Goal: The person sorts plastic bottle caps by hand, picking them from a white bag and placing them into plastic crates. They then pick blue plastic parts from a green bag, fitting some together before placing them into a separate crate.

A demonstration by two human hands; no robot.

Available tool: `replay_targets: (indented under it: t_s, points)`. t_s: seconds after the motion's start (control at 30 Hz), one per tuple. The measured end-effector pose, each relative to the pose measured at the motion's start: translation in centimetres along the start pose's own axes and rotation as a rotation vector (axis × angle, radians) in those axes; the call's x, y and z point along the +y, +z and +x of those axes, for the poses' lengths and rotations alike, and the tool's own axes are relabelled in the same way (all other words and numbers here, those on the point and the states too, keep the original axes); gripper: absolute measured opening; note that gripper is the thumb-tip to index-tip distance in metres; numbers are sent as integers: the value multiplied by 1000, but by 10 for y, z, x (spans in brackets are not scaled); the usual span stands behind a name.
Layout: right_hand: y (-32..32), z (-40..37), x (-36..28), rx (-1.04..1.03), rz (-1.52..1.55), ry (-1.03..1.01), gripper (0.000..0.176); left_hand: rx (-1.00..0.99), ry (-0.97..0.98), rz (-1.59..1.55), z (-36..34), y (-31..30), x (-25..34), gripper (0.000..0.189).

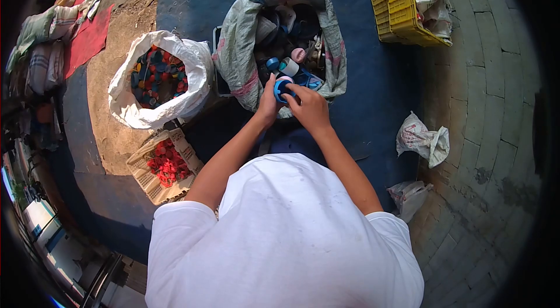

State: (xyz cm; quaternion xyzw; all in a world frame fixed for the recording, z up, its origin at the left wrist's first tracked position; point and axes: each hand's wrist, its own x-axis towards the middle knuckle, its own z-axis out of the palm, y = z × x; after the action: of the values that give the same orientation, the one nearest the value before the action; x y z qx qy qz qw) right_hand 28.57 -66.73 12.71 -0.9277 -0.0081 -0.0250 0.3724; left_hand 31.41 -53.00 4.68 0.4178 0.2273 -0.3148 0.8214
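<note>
My left hand grips a round, hollow blue plastic cap by its left side. The fingers of my right hand are closed at the cap's right edge and reach towards its opening. Both hands are over the near rim of a large woven sack with its mouth folded open. Inside the sack lie mixed plastic pieces, among them a pink cap, a white-and-teal container and a small blue cap. What is inside the blue cap is too small to make out.
Left of the large sack stands a white sack of red, orange and dark caps. Nearer me, a beige basket holds red pieces. A yellow crate with bags stands at upper right. Crumpled sacks lie along the right mat edge.
</note>
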Motion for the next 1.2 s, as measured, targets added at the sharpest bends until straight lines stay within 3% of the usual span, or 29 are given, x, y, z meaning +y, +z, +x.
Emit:
replay_targets:
  t_s: [0.17,0.57,0.77,0.87,0.97,1.07,1.2]
  points:
    - [-12,15,-12,-209,-176,138,33,22,8,101,-7,4,8,59]
    - [-17,22,0,-281,-125,-7,26,-122,-157,301,-1,-15,8,67]
    - [-14,21,-2,-308,-219,7,25,-109,-186,138,-4,-1,7,67]
    - [-23,24,-4,-422,-94,127,29,-272,-262,130,-9,-4,17,65]
    - [-39,23,-14,-391,17,198,34,-348,-332,90,-16,-2,26,63]
    - [-48,22,-18,-324,155,275,36,-361,-309,-16,-19,2,28,63]
    - [-55,26,-27,-239,311,266,39,-216,-268,-244,-15,11,28,67]
